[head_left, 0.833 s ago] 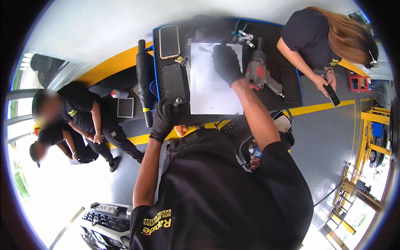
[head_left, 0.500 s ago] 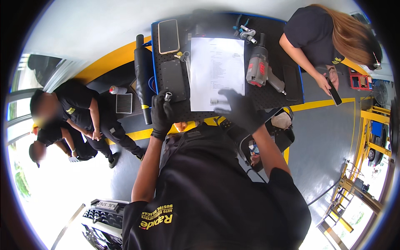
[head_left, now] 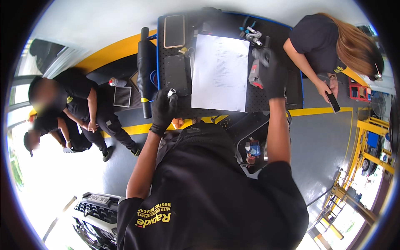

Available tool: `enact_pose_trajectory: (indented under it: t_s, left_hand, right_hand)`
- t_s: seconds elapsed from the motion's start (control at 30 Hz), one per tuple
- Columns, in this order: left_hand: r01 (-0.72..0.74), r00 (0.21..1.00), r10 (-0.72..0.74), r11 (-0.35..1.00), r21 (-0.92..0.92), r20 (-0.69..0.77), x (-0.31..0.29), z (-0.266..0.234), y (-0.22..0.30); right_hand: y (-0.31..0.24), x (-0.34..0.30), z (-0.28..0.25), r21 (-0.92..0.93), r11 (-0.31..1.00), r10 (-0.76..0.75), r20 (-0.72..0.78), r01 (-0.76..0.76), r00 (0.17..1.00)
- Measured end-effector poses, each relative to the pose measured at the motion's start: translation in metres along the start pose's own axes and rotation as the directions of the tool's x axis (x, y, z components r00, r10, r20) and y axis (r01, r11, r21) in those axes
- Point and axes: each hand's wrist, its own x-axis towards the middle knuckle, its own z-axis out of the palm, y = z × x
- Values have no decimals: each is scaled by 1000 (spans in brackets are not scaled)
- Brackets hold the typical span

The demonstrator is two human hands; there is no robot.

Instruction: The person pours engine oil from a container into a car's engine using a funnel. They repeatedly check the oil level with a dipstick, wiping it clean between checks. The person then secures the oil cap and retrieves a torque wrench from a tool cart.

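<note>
My left hand point(head_left: 163, 109), in a black glove, is closed around a short chrome socket point(head_left: 171, 92) at the near left edge of the black perforated tabletop point(head_left: 183, 109). My right hand point(head_left: 273, 77), gloved too, is over a grey and red impact wrench point(head_left: 254, 76) and hides its handle and much of its body. Its fingers are smeared by motion, so whether they grip anything does not show. Between the hands lies a printed sheet of paper point(head_left: 220, 75). A ratchet-like chrome tool point(head_left: 253, 37) rests at the far right.
Two phones, one light-rimmed point(head_left: 174, 31) and one dark point(head_left: 174, 75), lie on the left, near keys point(head_left: 183, 50). A black roll point(head_left: 144, 75) runs along the left side. One person point(head_left: 316, 41) stands at the right with a phone; two others point(head_left: 79, 96) are at the left.
My right hand has moved right and away from me, off the paper to the impact wrench. The small metallic piece by its fingers no longer shows. My left hand still holds the socket.
</note>
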Motion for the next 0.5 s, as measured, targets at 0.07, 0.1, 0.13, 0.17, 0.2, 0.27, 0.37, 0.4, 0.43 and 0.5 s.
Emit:
enact_pose_trajectory:
  t_s: [0.07,0.1,0.13,0.17,0.2,0.27,0.37,0.4,0.43,0.5]
  left_hand:
    - [-163,986,164,986,20,-32,18,4,12]
    - [-187,982,188,982,26,-17,31,7,30]
    - [-203,979,203,978,40,-1,37,7,44]
    - [-149,982,128,976,158,138,42,5,47]
    - [-105,985,78,979,173,155,47,5,54]
    - [-12,985,-24,978,208,172,53,11,71]
    - [-92,978,33,956,280,208,25,24,46]
    - [-111,962,16,936,334,274,14,27,38]
    - [-75,948,-58,915,397,313,11,29,50]
    - [-152,967,38,880,451,252,0,37,40]
  right_hand:
    - [33,45,17,-128,991,52,26,-48,998]
    - [47,62,23,-208,978,1,74,15,997]
    - [59,73,32,-275,958,-47,136,83,990]
    - [67,80,44,-326,932,-94,205,159,974]
    - [77,85,58,-345,923,-87,240,169,967]
    - [83,95,78,-378,903,-85,306,203,948]
    - [70,97,72,-340,913,-125,298,227,946]
    - [70,95,74,-325,916,-147,278,237,949]
    - [75,94,77,-348,905,-189,187,244,964]
    - [87,92,83,-267,928,-264,25,261,964]
